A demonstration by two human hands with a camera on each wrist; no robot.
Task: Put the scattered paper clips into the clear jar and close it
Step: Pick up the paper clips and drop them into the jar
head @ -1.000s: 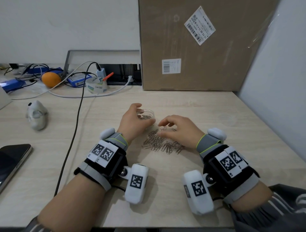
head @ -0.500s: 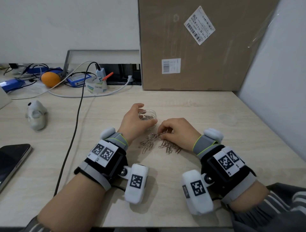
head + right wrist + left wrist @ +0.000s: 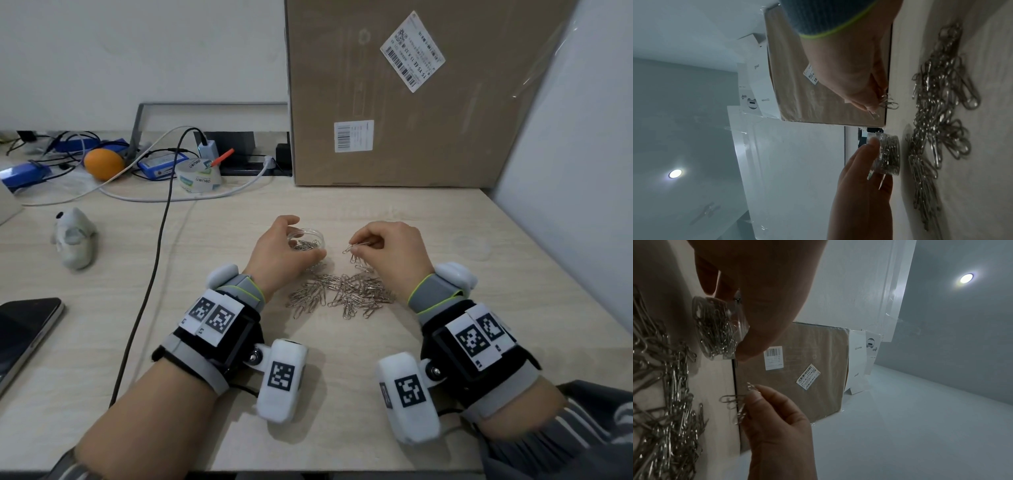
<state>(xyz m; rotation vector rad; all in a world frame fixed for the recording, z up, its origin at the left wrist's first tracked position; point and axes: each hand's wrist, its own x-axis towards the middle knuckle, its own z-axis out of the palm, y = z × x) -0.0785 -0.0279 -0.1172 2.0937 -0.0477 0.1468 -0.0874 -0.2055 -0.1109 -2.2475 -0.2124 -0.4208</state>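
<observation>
from the head view, the left hand (image 3: 281, 255) curls round the clear jar (image 3: 308, 240), thumb on the far side and fingers on the near side, holding it upright on the wooden desk (image 3: 205, 308); the jar is open at the top and has some paper clips lying in its bottom. the right hand (image 3: 394, 253) is lifted just right of the jar, its fingertips pinching a small bunch of clips (image 3: 356, 248) that dangle above the desk. the main heap of paper clips (image 3: 342, 294) lies spread on the desk between the two wrists, just nearer the person than the jar. a faint round clear shape, possibly the jar's lid (image 3: 471, 245), lies on the desk to the right of the right hand, though it is too pale to be sure. a cardboard box (image 3: 411, 102) stands at the back, with a tape roll (image 3: 198, 174), an orange (image 3: 102, 164) and cables to the left, and a phone (image 3: 24, 335) at the left edge. in the left wrist view, the left hand (image 3: 760, 288) wraps the jar (image 3: 719, 331), clips packed inside it, while the right hand (image 3: 777, 418) holds its pinched clips (image 3: 735, 402) near the heap (image 3: 663, 402). in the right wrist view, the right hand (image 3: 855, 73) grips clips (image 3: 888, 102) at its fingertips, the left hand (image 3: 863, 186) clasps the jar (image 3: 888, 154), and the heap (image 3: 937, 121) lies just beside it.
</observation>
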